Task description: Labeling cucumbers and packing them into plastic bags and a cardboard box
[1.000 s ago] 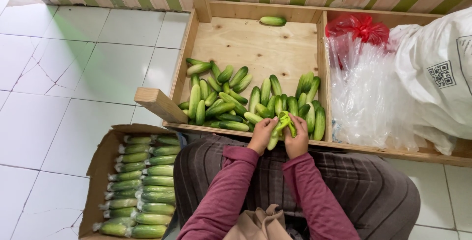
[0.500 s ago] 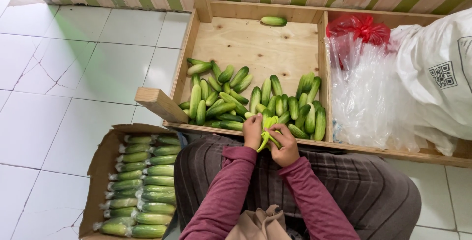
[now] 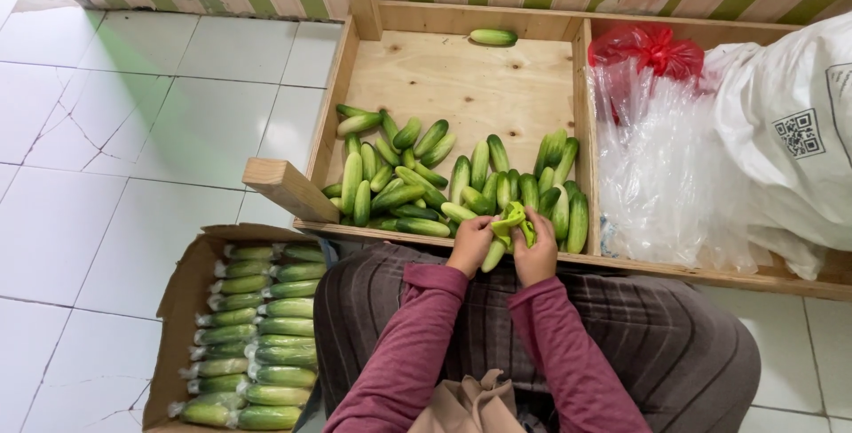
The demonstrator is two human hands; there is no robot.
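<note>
Head view: left hand (image 3: 469,245) and right hand (image 3: 536,255) seemingly grip a cucumber (image 3: 495,254) in green wrap (image 3: 513,218).

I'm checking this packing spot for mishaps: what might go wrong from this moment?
Both the left hand and right hand work one cucumber in a green wrap right over the crate's front rail; it may slip out onto the lap. The heaped cucumbers beside the hands might get knocked and roll.

The wooden crate (image 3: 470,69) is bare, matt plywood, and the cucumbers (image 3: 417,185) in it have smooth, slightly glossy skins. The clear plastic bags (image 3: 657,176) shine thinly; the cardboard box (image 3: 182,300) is dull brown, and the floor tiles (image 3: 133,131) are glazed and cracked.
</note>
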